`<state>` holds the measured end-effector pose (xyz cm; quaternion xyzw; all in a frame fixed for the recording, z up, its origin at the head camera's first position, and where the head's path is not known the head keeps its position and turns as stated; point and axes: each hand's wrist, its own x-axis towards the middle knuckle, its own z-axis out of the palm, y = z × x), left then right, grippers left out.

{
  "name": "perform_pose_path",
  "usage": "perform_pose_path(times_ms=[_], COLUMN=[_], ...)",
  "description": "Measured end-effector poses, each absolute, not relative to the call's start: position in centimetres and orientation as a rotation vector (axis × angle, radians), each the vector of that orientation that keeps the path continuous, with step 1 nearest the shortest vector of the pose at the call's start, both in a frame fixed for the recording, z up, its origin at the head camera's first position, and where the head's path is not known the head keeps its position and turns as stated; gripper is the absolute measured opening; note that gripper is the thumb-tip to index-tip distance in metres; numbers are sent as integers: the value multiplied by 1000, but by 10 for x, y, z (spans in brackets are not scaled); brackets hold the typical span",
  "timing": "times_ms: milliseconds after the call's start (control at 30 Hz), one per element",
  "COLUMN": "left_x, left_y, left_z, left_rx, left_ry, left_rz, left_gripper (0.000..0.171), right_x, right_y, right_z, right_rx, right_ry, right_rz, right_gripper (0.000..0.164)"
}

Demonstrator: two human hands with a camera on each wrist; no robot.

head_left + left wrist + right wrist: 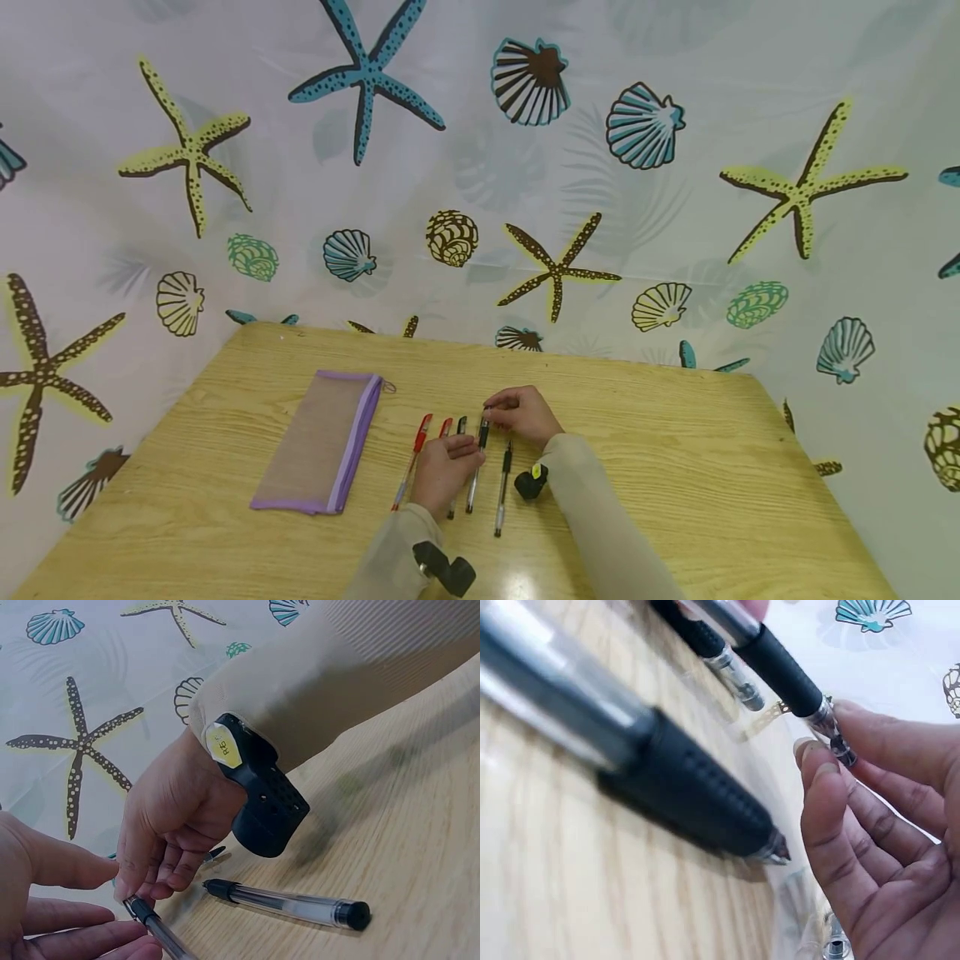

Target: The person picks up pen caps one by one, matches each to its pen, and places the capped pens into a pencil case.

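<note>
Pinched at one end by the fingertips of the right hand (pixel 527 417): a clear-barrelled black gel pen (pixel 482 439), slanting over the wood-grain table (pixel 675 458). Against the same pen, the fingertips of the left hand (pixel 438 473), fingers nearly straight, touching rather than gripping. Just to the right, lying apart, an uncapped black gel pen (pixel 504 487), point away from the person.

Only in the head view: two red pens, one farther left (pixel 417 436) and one nearer (pixel 446 427), beside another black pen (pixel 461 425), and beyond them a purple-trimmed mesh pouch (pixel 307 450). Only in the left wrist view: lettering, readable in part, on the yellow label (pixel 223 745) of a black wrist mount (pixel 262 802). Clearest in the right wrist view: the black rubber grip (pixel 784 675) of the pinched pen and its dark end among the fingertips.

Cut off at the top there, the rest of that barrel; large and blurred in front, the uncapped pen. Partly hidden under the left hand in the head view, the nearer red pen. Hard to make out, a small clear piece (pixel 836 941) below the right hand; cannot tell whether held or lying loose.
</note>
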<state>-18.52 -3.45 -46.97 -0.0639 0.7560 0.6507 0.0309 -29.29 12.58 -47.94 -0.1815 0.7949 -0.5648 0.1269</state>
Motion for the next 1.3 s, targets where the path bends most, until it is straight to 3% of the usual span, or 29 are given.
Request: perform_pose_path(times_ms=[467, 1300], left_x=[-185, -185], left_y=[-37, -38], left_z=[-473, -474], left_rx=[-209, -171], left_ry=[2313, 2265], left_rz=[2016, 2063], left_gripper=[38, 32], right_x=[-300, -302], right_y=[119, 110], right_z=[-485, -477], right_rx=[-637, -656], right_ry=[2515, 2589], right_rz=[-1321, -1085], right_gripper=[13, 11])
